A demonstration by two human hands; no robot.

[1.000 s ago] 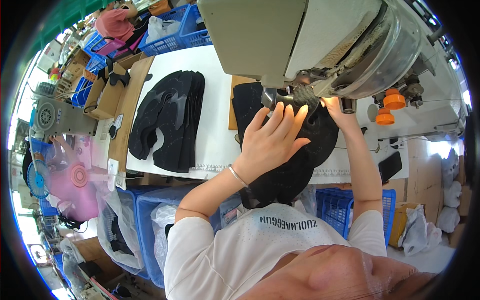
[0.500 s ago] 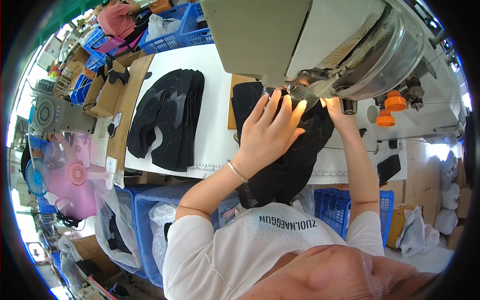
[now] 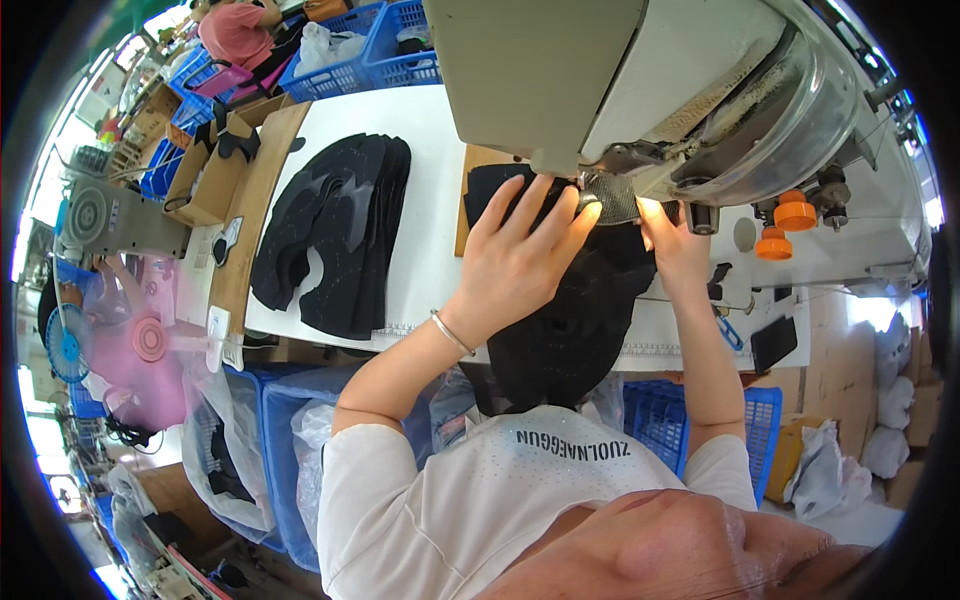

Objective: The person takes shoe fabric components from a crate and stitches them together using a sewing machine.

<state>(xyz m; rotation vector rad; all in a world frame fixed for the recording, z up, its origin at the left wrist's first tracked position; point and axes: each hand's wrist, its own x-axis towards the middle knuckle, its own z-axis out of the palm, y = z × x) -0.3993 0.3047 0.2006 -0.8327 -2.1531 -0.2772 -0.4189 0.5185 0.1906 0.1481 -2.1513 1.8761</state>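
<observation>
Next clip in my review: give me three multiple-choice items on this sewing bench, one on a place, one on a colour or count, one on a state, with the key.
1. Where does the stack of black fabric pieces lie?
A. On the white table, to the left of both hands
B. In a blue crate
C. On top of the sewing machine

2. What colour are the two thread cones at the right of the sewing machine?
A. Green
B. Orange
C. White

3. How does the left hand stand?
A. Closed into a fist
B. Lifted clear of the table, holding scissors
C. Spread flat on the black fabric piece at the needle

Key: 1 A, the stack rests on the white table left of the hands. 2 B, both cones are orange. 3 C, the fingers are stretched out on the cloth, while the right hand guides it from the other side.
</observation>
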